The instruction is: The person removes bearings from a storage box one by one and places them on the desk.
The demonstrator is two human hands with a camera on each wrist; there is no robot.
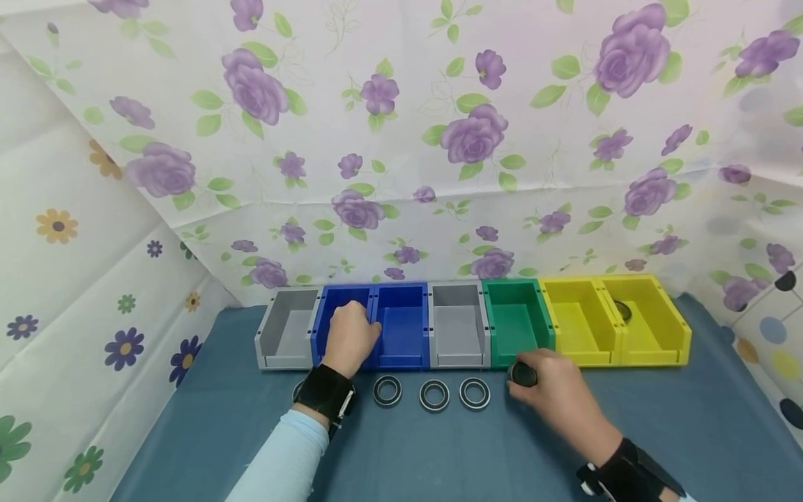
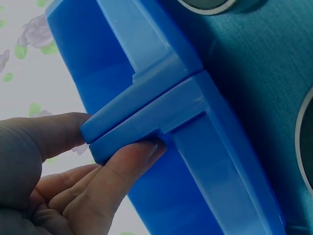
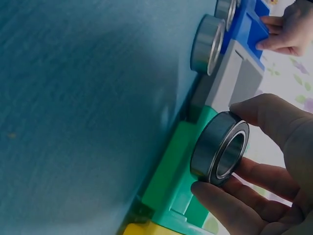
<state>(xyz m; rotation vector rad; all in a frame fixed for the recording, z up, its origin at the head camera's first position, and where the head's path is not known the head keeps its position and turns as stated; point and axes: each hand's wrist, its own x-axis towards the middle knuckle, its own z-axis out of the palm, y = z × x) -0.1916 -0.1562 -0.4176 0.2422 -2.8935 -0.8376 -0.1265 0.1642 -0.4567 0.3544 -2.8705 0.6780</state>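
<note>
My left hand (image 1: 349,339) is at the two blue bins (image 1: 403,357). In the left wrist view its thumb and forefinger (image 2: 129,161) pinch the adjoining walls (image 2: 146,105) between them. My right hand (image 1: 561,390) holds a ball bearing (image 3: 208,147) by its outer rim, thumb on one side and fingers on the other. The bearing is tilted in front of the green bin (image 1: 522,357). Between the hands, bearings (image 1: 376,392) lie flat in a loose row on the cloth. Another bearing (image 1: 297,390) is mostly hidden behind my left wrist.
Bins stand side by side along the back: a grey bin (image 1: 266,341) at the left end, another grey bin (image 1: 460,361) mid-row, and two yellow bins (image 1: 652,357) at the right. One bearing (image 1: 623,311) leans inside the rightmost bin. A flowered sheet (image 1: 401,237) hangs behind the blue cloth (image 1: 433,460).
</note>
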